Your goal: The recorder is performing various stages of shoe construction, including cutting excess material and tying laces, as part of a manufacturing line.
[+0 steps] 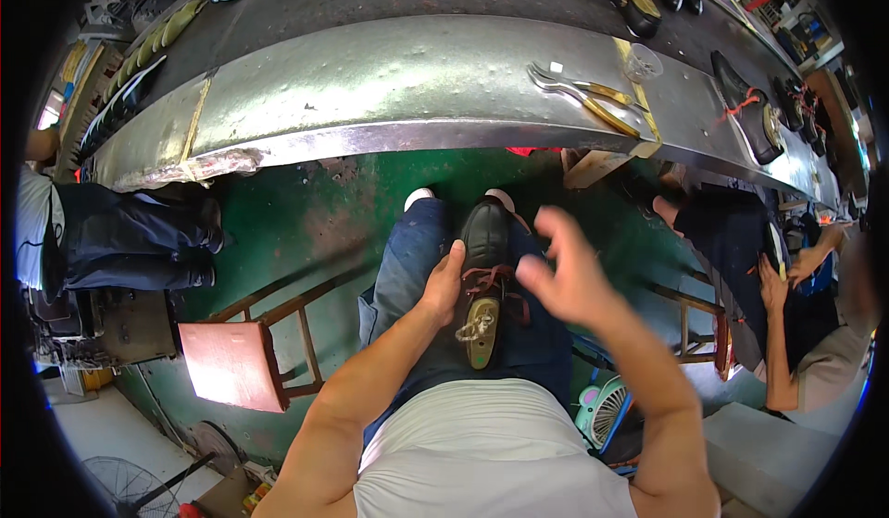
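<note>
A black leather shoe [485, 233] with reddish-brown laces lies on my lap, its toe pointing away from me. An olive-gold shoe last [482, 329] fills its opening, with a pale loop of string on top. My left hand [444, 284] grips the shoe's left side, thumb along the upper and the other fingers mostly hidden. To the right of the shoe, my right hand [572, 277] is raised with thumb and fingers apart, slightly blurred and holding nothing.
Ahead runs a metal-edged workbench [370, 83] with lasting pliers [593, 101], a clear cup [642, 62] and black shoes [634, 4]. A pink-topped stool [231, 365] stands left; a small green fan [602, 407] is by my right side. Co-workers sit at both sides.
</note>
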### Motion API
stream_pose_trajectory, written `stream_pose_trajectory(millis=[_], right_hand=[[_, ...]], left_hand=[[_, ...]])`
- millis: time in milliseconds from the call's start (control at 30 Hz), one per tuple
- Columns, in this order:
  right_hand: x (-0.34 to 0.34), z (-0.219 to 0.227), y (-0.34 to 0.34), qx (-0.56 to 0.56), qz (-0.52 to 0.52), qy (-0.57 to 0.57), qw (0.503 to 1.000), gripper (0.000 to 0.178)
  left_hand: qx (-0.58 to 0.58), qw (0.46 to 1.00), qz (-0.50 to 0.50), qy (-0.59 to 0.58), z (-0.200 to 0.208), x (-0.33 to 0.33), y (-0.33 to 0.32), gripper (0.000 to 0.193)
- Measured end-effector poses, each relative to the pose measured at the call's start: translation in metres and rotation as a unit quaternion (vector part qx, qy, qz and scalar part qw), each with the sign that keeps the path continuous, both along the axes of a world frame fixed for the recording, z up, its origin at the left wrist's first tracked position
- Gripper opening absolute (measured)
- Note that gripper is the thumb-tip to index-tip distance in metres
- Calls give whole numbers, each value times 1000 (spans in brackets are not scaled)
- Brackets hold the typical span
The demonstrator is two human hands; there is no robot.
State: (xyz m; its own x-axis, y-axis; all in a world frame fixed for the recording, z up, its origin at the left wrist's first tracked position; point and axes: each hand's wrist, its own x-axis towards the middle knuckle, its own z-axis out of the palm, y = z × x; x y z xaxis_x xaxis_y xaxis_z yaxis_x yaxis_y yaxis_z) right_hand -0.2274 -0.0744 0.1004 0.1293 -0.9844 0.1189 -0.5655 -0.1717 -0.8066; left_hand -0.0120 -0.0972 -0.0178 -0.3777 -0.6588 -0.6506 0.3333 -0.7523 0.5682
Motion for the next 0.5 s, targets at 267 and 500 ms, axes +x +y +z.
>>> stream_pose_trajectory(millis=[267, 500], right_hand=[[-8, -31, 34, 280, 114, -36, 953, 24], [-36, 1, -38, 156, 76, -14, 985, 22]], left_hand=[[-484, 847, -25, -219, 23, 6, 10, 32], [-514, 794, -235, -224, 66, 13, -25, 16]])
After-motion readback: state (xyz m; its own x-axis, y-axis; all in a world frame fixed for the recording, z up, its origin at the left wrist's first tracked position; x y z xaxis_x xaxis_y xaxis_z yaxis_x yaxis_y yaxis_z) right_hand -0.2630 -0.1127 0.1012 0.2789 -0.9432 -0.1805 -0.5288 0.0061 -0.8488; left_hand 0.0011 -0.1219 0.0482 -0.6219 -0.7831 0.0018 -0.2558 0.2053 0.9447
